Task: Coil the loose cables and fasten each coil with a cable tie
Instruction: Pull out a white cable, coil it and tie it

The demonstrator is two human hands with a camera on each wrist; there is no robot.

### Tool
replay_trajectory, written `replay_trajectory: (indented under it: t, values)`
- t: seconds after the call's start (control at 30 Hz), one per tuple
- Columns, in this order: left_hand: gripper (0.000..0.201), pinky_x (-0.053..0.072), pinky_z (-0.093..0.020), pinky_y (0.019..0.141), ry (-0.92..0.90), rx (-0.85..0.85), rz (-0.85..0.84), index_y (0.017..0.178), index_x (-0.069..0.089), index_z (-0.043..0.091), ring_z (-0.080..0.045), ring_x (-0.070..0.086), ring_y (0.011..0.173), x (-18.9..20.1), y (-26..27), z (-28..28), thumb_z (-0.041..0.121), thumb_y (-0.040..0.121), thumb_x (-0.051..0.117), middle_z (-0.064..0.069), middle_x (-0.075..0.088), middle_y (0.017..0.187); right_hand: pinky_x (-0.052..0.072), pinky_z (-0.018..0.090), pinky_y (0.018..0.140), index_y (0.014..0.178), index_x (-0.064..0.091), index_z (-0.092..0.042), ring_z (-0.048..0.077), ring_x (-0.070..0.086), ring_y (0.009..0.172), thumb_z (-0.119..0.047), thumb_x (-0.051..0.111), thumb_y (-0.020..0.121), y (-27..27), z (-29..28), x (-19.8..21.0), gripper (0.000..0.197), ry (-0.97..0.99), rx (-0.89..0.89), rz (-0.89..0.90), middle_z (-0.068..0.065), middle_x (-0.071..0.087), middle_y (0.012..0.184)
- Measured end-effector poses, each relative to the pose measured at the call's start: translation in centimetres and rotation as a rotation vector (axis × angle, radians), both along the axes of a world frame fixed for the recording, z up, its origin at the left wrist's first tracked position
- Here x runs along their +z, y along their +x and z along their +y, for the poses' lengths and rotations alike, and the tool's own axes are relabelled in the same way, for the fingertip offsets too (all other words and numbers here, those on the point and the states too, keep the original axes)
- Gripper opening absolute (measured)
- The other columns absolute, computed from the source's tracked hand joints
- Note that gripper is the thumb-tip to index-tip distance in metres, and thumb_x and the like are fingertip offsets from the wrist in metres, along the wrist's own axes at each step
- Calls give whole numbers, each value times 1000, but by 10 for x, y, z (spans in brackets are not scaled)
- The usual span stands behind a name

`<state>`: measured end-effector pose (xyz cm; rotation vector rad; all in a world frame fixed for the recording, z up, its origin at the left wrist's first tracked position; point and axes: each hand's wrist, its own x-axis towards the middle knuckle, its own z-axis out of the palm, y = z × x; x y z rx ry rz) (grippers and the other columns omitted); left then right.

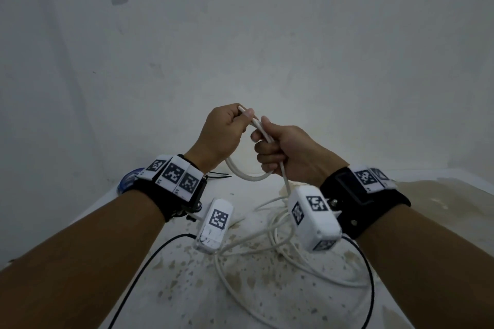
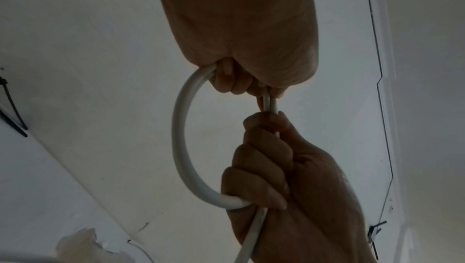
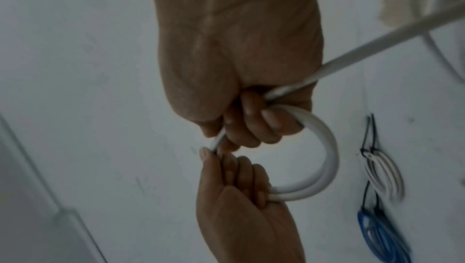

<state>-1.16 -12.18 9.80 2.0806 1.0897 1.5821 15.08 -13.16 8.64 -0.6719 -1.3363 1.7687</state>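
A smooth, faintly glossy white plastic-sheathed cable [image 1: 247,176] loops above a white table [image 1: 267,288] whose matt coating is chipped and flaking to tan patches. Black cloth wrist straps [image 1: 374,203] carry smooth white plastic housings [image 1: 315,219]. The far wall [image 1: 240,35] is matt, scuffed plaster.

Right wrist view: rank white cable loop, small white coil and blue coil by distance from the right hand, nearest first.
1. white cable loop: gripped in the right hand, curving out to picture right.
2. small white coil: lying apart, right of the loop.
3. blue coil: past the white coil, at the picture's bottom right.
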Motion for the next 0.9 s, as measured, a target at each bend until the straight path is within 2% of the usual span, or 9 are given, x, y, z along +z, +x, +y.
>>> replay_trajectory:
  t: [0.1,0.23,0.3,0.37,0.43,0.5,0.63,0.8,0.9]
  values:
    - [28,39,-29,56,16,102,-7,84,67,8,-8,41,53,0,5,0,27,99,52,9,50,58,15,23,40,68,44,-18,10,18,41,-44,40,103,-11,-2,5,44,91,-219,-47,-7,26,49]
    - [39,46,-42,91,-29,474,218,119,50,13,-23,54,104,1,16,-5,43,95,53,-7,56,115,15,20,38,68,41,-19,10,18,38,-42,38,105,-14,6,7,43,56,-467,175,-6,27,46]
    - [36,45,-36,80,-108,552,368,98,55,12,-27,59,96,-1,20,-19,47,98,44,-7,61,100,15,20,36,68,39,-19,10,17,36,-43,35,105,-9,11,9,45,26,-541,315,-6,26,44]
    - [58,46,-28,64,-494,362,446,79,60,9,-21,64,70,-12,30,-37,54,101,31,-4,65,74,16,21,35,68,38,-19,10,16,37,-44,34,105,-5,12,12,45,1,-588,431,-6,25,45]
    - [68,50,-24,54,-984,20,163,89,64,2,-17,64,53,-22,44,-52,59,100,28,-7,68,66,17,23,36,67,38,-19,10,16,38,-44,34,105,-5,12,14,46,-15,-607,517,-6,24,47]
    - [62,56,-29,55,-1212,-285,-390,116,55,-7,-24,69,57,-29,51,-45,49,103,31,-18,69,79,17,22,36,67,38,-19,10,16,38,-44,33,105,-9,10,15,46,-27,-613,548,-6,24,47]
    - [36,51,-49,91,-1069,-218,-1099,126,45,-8,-37,67,92,-15,48,-15,0,97,26,-32,62,112,16,21,36,68,37,-20,10,16,37,-44,32,105,-12,6,12,45,-31,-659,486,-6,24,47]
    - [27,54,-38,85,-823,45,-1004,80,42,1,-21,46,60,3,32,-14,-6,101,26,-14,42,75,16,20,37,67,38,-20,11,17,37,-43,32,106,12,11,17,45,-78,-690,516,-6,25,45]
    - [29,53,-25,45,-797,162,-757,74,46,1,-16,44,55,1,19,-6,-8,97,30,-11,45,69,16,20,37,67,38,-20,11,17,36,-44,32,105,20,13,17,46,-133,-571,471,-6,24,46]
